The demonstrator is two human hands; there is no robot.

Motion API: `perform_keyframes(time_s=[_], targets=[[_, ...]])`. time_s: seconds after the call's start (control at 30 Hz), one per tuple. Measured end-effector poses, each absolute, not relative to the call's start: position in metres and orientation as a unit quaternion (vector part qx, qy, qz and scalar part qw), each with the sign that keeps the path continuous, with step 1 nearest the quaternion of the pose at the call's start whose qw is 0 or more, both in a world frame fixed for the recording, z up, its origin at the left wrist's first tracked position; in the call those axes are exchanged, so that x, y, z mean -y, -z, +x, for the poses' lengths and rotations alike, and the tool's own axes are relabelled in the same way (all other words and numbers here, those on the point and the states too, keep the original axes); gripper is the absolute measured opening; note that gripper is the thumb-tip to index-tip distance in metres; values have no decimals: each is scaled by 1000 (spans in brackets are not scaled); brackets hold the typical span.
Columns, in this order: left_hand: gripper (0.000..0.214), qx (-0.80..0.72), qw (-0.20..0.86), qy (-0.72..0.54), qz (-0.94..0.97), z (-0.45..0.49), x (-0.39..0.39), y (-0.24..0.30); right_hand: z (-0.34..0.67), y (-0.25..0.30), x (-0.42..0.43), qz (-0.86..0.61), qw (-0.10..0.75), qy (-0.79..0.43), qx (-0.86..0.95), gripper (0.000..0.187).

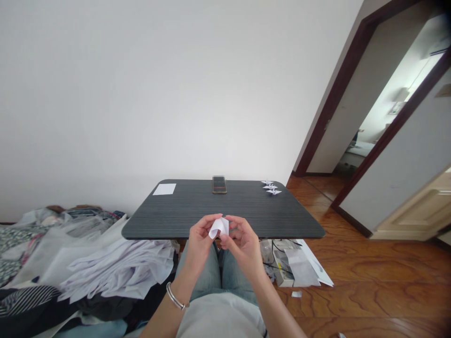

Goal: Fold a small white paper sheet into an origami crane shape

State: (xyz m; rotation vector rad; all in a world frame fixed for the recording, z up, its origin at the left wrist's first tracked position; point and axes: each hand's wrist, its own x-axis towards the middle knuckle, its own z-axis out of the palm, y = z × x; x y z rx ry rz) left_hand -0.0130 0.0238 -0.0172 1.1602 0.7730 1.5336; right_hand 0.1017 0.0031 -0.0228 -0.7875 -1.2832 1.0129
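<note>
A small piece of white paper, bent into a curve with a fold opening toward me, is held up at the table's near edge. My left hand pinches its left side between thumb and fingers. On the other side, my right hand grips the paper's right edge, with the thumb at its lower corner. Several folded white paper cranes stand in a row at the table's back right. A flat white sheet of paper lies at the back left.
The dark table has a phone at its back middle, near the white wall. Piled clothes lie to the left. Beneath the table's right side are a white box, cables and papers on the wooden floor. A doorway stands at right.
</note>
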Motion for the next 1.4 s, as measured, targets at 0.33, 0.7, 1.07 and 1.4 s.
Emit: perform_keyframes(time_s=[0.33,0.7,1.07,1.4], targets=[[29,-300,541,-590,519,-13,-22,18,103,22,0,-353,625,-399,571,23],[19,-288,347,-594,666,-25,-26,17,109,22,-2,-427,599,-241,633,20],[19,-327,269,-582,694,-26,-21,12,107,23,0,-417,597,-213,651,24],[18,-350,247,-602,674,-24,-17,10,105,21,-1,-424,600,-232,637,21]])
